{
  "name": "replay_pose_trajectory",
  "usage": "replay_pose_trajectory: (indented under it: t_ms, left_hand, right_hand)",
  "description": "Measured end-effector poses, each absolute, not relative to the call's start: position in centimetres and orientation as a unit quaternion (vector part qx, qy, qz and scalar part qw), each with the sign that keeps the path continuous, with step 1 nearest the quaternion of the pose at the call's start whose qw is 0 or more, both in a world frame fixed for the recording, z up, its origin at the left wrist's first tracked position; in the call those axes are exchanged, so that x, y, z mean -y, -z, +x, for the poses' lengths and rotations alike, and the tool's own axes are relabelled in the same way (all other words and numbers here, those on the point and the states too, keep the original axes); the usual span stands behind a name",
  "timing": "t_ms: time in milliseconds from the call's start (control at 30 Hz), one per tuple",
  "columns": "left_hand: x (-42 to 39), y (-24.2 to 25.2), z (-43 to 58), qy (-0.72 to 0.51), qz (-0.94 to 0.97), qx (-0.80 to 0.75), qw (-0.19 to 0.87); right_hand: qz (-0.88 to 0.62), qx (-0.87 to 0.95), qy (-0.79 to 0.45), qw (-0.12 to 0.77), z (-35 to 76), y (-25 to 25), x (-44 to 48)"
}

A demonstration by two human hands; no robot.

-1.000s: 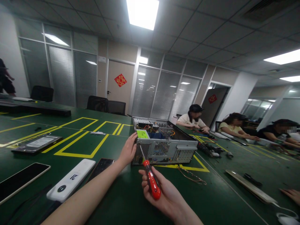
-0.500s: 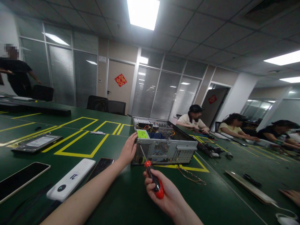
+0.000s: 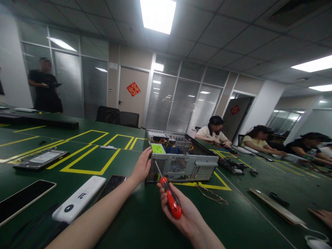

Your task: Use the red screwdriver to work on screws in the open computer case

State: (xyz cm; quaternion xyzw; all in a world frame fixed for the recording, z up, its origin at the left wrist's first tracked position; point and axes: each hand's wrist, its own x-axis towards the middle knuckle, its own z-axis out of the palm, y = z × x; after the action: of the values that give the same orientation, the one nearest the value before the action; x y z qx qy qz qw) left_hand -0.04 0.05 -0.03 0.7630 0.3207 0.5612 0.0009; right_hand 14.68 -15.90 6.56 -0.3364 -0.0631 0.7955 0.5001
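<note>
An open grey computer case (image 3: 186,162) lies on the green table (image 3: 145,221), its rear panel facing me. My left hand (image 3: 142,167) is wrapped on the case's near left corner, thumb on top by the green label. My right hand (image 3: 181,212) grips a screwdriver (image 3: 169,200) with a red and black handle. Its thin shaft slants up and left, and the tip meets the rear panel near the top left corner.
A white device (image 3: 77,200), a dark phone (image 3: 112,184) and a tablet (image 3: 23,199) lie at the near left. A panel (image 3: 41,159) sits inside yellow tape lines. Three seated people (image 3: 259,140) work at the right. A standing person (image 3: 45,86) is at the far left. Another hand (image 3: 321,215) rests at the right edge.
My right hand has shifted its hold on the screwdriver handle, which turned a little. The standing person at the far left has walked to the right. My left hand stays on the case.
</note>
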Motion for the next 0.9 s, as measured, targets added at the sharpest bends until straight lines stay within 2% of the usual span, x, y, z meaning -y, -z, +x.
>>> replay_pose_trajectory:
  t_ms: [333, 567, 900]
  left_hand:
    - [-0.2, 0.2, 0.0, -0.563, 0.762, -0.321, -0.007]
    - [0.0, 0.1, 0.0, -0.559, 0.763, -0.324, -0.004]
    - [0.0, 0.1, -0.1, -0.558, 0.765, -0.322, -0.001]
  right_hand:
    - [-0.288, 0.088, -0.825, 0.478, 15.5, -6.1, 16.1]
    - [-0.286, 0.086, -0.778, 0.552, 16.6, -5.7, 17.3]
    - [-0.278, 0.088, -0.779, 0.555, 16.9, -5.4, 16.6]
